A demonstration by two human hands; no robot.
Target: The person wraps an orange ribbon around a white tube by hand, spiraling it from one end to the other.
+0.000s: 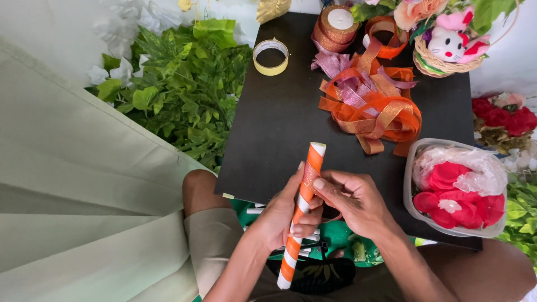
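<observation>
Left hand [282, 215] grips an orange-and-white striped tube [302, 210]; right hand [351, 201] seemingly pinches its ribbon.

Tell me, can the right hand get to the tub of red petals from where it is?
Probably yes. The right hand is busy pressing orange ribbon onto the striped tube, but the tub of red petals sits open just to its right on the black board, with nothing between.
</observation>
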